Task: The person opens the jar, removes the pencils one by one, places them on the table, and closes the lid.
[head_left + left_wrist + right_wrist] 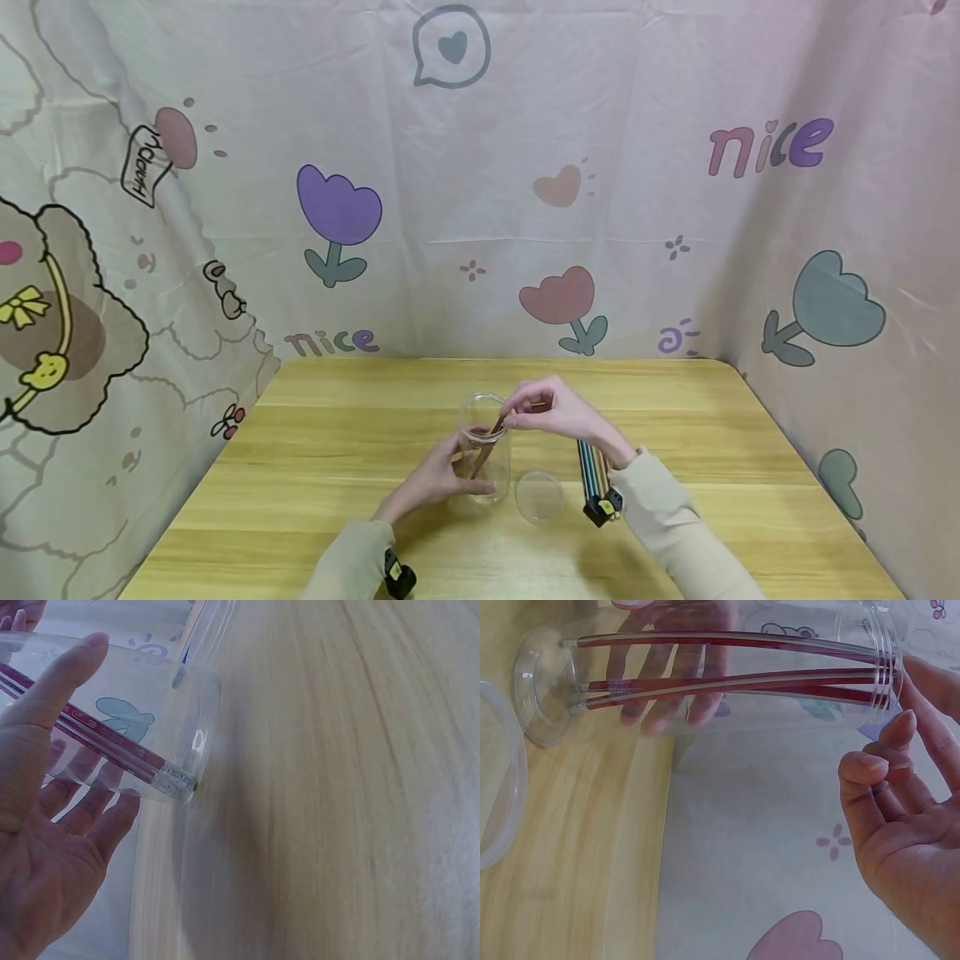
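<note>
A clear plastic jar (501, 475) stands on the table, steadied by my left hand (435, 479), whose thumb and fingers curl round its lower part. Several red-and-silver pencils (727, 681) lean inside it, their eraser ends (174, 782) at the bottom. At the jar's mouth is my right hand (551, 408), with loosely bent fingers. In the right wrist view, the right thumb (866, 766) is apart from the pencils, and one finger lies beside the rim (889, 667).
A clear round lid (539, 497) lies right of the jar. Farther right, a row of coloured pencils (588, 467) is partly covered by the right wrist and its black camera (602, 507). A printed cloth (465, 208) hangs behind the wooden table (360, 400).
</note>
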Demonstrator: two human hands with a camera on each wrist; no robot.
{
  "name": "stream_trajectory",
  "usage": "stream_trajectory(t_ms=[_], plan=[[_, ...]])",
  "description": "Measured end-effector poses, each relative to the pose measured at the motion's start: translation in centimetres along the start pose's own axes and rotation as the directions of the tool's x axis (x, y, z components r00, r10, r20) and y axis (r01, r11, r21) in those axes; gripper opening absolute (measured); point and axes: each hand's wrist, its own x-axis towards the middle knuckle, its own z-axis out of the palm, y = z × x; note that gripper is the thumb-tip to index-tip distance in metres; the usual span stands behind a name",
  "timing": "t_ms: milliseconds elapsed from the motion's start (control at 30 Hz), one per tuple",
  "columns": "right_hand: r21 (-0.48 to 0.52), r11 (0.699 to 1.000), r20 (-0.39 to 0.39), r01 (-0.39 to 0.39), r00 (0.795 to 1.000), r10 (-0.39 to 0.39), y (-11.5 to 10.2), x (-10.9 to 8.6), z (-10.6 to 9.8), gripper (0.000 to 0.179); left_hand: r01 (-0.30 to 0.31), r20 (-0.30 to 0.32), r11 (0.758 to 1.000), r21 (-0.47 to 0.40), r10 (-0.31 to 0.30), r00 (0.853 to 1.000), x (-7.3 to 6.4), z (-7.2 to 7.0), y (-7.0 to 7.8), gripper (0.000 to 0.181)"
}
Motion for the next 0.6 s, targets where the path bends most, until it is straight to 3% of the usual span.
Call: stream_trajectory(t_ms=[133, 300, 533, 600], plan=[[0.017, 1.000, 0.017, 0.005, 1.000, -0.005, 0.22, 0.13, -0.16, 0.016, 0.011, 0.004, 1.000, -0.018, -0.011, 1.000, 0.02, 0.02, -0.14, 0.078], [0.019, 1.000, 0.045, -0.001, 0.999, 0.000, 0.36, 0.28, -0.39, 0.018, 0.026, 0.004, 0.999, -0.031, -0.026, 1.000, 0.04, 0.02, -0.18, 0.063], [-0.010, 0.999, 0.045, -0.048, 0.998, 0.049, 0.22, 0.58, -0.47, 0.018, 0.018, 0.003, 1.000, -0.025, -0.018, 1.000, 0.06, -0.06, -0.08, 0.049], [-0.009, 0.998, 0.046, -0.060, 0.997, 0.060, 0.11, 0.73, -0.44, 0.018, 0.026, 0.003, 0.999, -0.036, -0.026, 1.000, 0.03, -0.04, -0.09, 0.052]])
